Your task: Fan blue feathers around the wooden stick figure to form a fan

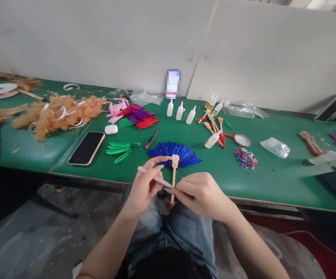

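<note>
A person's left hand [149, 181] clamps its fingers on slim pale-pink tweezers [160, 180]; the right hand [201, 192] curls its own at the tip, its exact grip unclear. Just beyond, a blue feather fan [185, 154] with a pale wooden handle [174, 174] spreads above the green tabletop [252, 185]. Farther back, bright green feathers [118, 147] lie near a pink-cased black phone [87, 148], behind them white plastic bottles [180, 112].

Nothing legible anywhere on the green table [121, 155]! The propped phone [173, 83] shows only coarse blocks (a red band low down, no letters coming through), and there are yellow labels on the tilted glue bottle [213, 139] and the two bottles [211, 101] behind it, their print too small to read.
</note>
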{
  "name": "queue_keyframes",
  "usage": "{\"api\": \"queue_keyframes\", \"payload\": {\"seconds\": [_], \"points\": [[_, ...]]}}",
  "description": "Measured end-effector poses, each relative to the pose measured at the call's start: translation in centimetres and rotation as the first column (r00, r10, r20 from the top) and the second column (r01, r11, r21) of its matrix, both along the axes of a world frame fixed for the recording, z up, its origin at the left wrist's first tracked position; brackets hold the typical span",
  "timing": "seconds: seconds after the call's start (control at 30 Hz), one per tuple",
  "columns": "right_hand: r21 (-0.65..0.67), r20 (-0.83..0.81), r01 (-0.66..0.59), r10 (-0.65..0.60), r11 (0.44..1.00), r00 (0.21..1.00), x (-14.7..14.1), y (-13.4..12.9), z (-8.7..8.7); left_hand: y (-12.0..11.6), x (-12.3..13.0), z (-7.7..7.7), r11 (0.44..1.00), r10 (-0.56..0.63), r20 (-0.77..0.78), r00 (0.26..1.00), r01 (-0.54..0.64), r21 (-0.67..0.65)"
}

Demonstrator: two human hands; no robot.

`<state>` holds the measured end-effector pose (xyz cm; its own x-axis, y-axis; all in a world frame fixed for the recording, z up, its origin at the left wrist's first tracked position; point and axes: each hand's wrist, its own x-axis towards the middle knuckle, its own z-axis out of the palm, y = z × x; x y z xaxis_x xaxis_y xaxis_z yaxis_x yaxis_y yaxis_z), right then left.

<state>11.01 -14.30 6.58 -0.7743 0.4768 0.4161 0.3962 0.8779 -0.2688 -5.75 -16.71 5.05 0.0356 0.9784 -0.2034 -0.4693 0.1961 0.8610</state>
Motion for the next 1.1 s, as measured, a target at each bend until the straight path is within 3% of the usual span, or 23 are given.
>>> {"api": "queue_keyframes", "payload": {"seconds": [0.1,0.17,0.27,0.4,0.57,0.67,0.73,0.8,0.97,1.1], "points": [[0.139,0.031,0.038,-0.043,0.990,0.999,-0.3,-0.4,0.0,0.1,-0.4,0.2,1.000,0.009,-0.089,0.996,-0.007,0.020],[0.165,0.055,0.032,-0.042,0.986,0.998,-0.5,-0.5,0.1,0.2,-0.7,0.4,0.999,0.000,-0.133,0.991,0.005,0.036],[0.095,0.100,0.005,-0.014,0.995,0.995,-0.6,-0.6,0.3,0.4,-1.0,0.6,0.999,-0.031,-0.128,0.991,0.037,0.039],[0.048,0.068,-0.012,0.009,0.999,0.998,-0.5,-0.4,0.3,0.8,-0.7,0.3,0.999,-0.045,-0.009,0.999,0.045,-0.007],[-0.111,-0.220,0.082,-0.105,0.990,0.970,0.0,-0.8,-0.3,0.9,-0.4,-0.3,0.987,0.155,0.239,0.958,-0.161,0.005],[-0.332,-0.393,0.138,-0.270,0.933,0.879,0.2,-1.1,-0.5,0.9,-0.4,-0.1,0.981,0.189,0.306,0.933,-0.195,-0.009],[-0.487,-0.436,0.138,-0.377,0.862,0.817,0.1,-1.3,-0.6,0.8,-0.2,0.2,0.986,0.162,0.323,0.932,-0.162,-0.026],[-0.563,-0.448,0.139,-0.442,0.815,0.777,-0.2,-1.4,-0.6,0.7,0.0,0.5,0.989,0.147,0.334,0.931,-0.147,-0.027],[-0.493,-0.479,0.236,-0.488,0.837,0.730,-1.1,-1.6,-0.7,0.4,0.4,0.9,0.984,0.171,0.326,0.930,-0.175,-0.017],[-0.494,-0.498,0.175,-0.442,0.852,0.746,-2.0,-1.3,-0.2,0.1,0.7,0.9,0.981,0.189,0.301,0.935,-0.190,-0.028]]}}
